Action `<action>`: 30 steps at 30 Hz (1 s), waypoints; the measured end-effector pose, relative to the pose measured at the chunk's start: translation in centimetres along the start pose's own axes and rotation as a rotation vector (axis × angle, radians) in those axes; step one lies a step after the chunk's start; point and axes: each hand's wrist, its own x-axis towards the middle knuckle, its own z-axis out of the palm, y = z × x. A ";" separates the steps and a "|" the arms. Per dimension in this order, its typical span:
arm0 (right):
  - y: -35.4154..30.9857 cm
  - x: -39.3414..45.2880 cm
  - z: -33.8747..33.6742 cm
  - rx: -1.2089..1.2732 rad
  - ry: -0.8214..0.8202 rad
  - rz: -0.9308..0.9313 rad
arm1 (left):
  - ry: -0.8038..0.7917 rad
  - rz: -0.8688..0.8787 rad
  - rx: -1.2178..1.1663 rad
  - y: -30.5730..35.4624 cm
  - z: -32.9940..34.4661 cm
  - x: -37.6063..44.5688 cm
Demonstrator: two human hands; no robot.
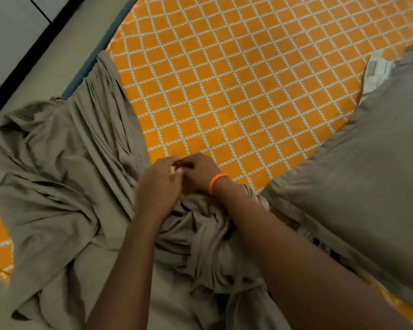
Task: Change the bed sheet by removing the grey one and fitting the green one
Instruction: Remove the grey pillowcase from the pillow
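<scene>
The grey sheet [65, 177] lies pulled off and crumpled over the near left part of the bed, its folds running in to a bunch under my hands. The bare mattress [236, 86], orange with a white lattice pattern, shows beyond it. My left hand [160, 189] and my right hand [199, 171], which wears an orange wristband, meet at the sheet's edge with fingers curled and grip the gathered cloth. The fingertips are blurred. No green sheet is in view.
A pillow [372, 177] in a grey cover lies on the right side of the bed, with a patterned corner showing at its top. The bed's dark edge [91, 60] runs along the upper left, with pale floor tiles [7, 29] beyond it.
</scene>
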 end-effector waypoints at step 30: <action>15.5 -30.0 -12.5 0.217 0.819 -0.146 | -0.006 -0.150 -0.101 22.3 16.9 -12.1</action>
